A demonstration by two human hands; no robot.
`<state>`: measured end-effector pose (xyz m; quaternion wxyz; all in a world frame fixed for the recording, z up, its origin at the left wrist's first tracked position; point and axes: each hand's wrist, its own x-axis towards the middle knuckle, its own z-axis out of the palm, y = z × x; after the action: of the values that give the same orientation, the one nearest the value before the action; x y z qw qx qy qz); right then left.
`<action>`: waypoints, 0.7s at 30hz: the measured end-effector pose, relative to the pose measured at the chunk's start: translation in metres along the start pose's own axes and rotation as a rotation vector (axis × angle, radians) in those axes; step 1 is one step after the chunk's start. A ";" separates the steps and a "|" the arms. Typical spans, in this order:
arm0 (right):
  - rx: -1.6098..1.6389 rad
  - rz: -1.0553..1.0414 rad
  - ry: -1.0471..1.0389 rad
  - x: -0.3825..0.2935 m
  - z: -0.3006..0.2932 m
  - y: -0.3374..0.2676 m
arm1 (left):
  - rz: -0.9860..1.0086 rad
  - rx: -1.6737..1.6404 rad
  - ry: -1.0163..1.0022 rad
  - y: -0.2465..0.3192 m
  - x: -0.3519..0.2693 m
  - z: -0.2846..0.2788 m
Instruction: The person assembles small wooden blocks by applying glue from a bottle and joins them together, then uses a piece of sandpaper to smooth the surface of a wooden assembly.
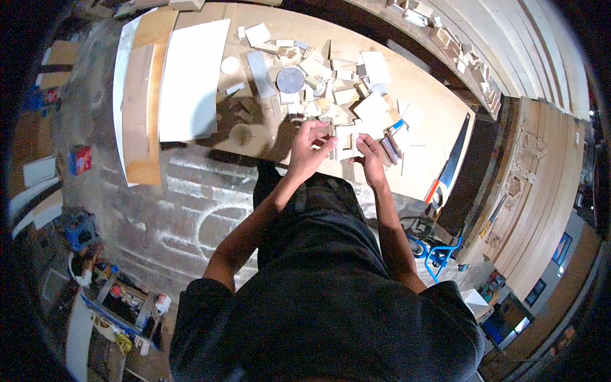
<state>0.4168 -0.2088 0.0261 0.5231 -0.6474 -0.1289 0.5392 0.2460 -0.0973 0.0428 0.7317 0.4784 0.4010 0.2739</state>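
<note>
Both hands meet at the near edge of a wooden worktable point(420, 114). Between them is a small pale wooden piece point(342, 151) with a narrow rectangular slot or recess. My left hand point(309, 150) grips its left side, thumb towards the middle. On the right side, my right hand point(371, 157) pinches the piece between thumb and fingers. Just beyond the hands lies a heap of wood offcuts point(341, 95), square, oblong and wedge-shaped. A grey round disc point(290, 80) rests among them. Close to my right hand are a blue-ended item point(397, 125) and some dark-edged strips point(391, 149).
A handsaw point(456, 153) with an orange-and-black handle lies along the table's right edge. White sheet point(191, 86) and long boards point(141, 105) cover the left end. Stacked planks point(539, 191) stand to the right. A blue metal frame point(441, 258) is on the floor.
</note>
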 end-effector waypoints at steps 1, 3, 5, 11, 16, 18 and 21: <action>0.012 -0.014 -0.016 -0.003 0.003 -0.009 | 0.022 -0.019 -0.022 0.011 -0.003 0.000; 0.035 -0.050 -0.049 -0.010 0.011 -0.024 | 0.073 -0.054 -0.067 0.031 -0.008 -0.002; 0.047 -0.017 -0.051 -0.014 0.015 -0.033 | 0.083 -0.080 -0.125 0.037 -0.010 -0.007; 0.205 -0.056 -0.087 -0.040 0.054 -0.071 | 0.168 -0.126 -0.182 0.077 -0.018 -0.023; 0.296 -0.034 -0.171 -0.051 0.061 -0.069 | 0.060 -0.097 -0.233 0.091 -0.018 -0.045; 0.336 -0.048 -0.174 -0.053 0.068 -0.069 | 0.082 -0.077 -0.255 0.094 -0.014 -0.050; 0.322 -0.084 -0.165 -0.063 0.086 -0.075 | -0.192 -0.191 -0.275 0.098 -0.007 -0.060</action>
<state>0.3504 -0.1770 0.1345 0.6297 -0.5029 -0.1102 0.5817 0.1897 -0.0355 0.1215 0.8444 0.3992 0.3134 0.1717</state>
